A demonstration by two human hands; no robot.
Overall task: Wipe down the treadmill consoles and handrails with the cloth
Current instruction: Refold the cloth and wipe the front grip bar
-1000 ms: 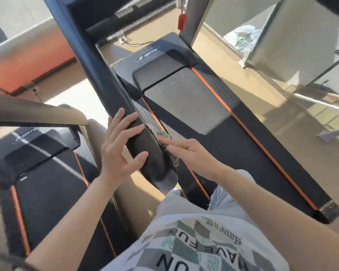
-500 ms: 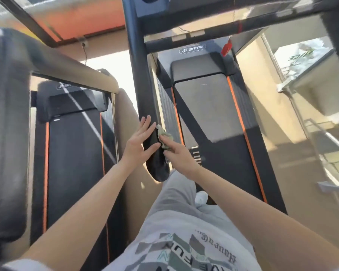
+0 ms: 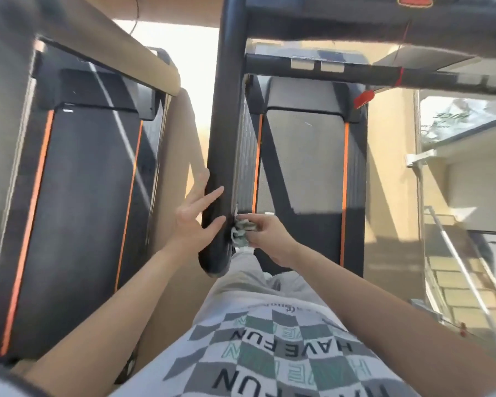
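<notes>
A black padded handrail [image 3: 222,156] runs from the console bar down toward me, ending in a rounded tip near my waist. My left hand [image 3: 194,216] rests flat on the rail's left side with fingers spread straight. A small crumpled green-white cloth [image 3: 241,232] is pinched in my right hand [image 3: 265,234] and pressed against the rail's right side near its lower end. The console [image 3: 413,12] sits blurred along the top edge, with a crossbar [image 3: 355,68] below it.
The treadmill belt [image 3: 301,167] with orange stripes lies under me. A second treadmill [image 3: 80,196] stands to the left, its tan handrail [image 3: 143,53] crossing above it. A red safety clip [image 3: 363,98] hangs from the crossbar. Glass panels and a white frame [image 3: 455,267] line the right side.
My view has swung upright so the rail now points straight away. Both hands stay on the rail's lower end; the cloth hand has shifted slightly down its right side.
</notes>
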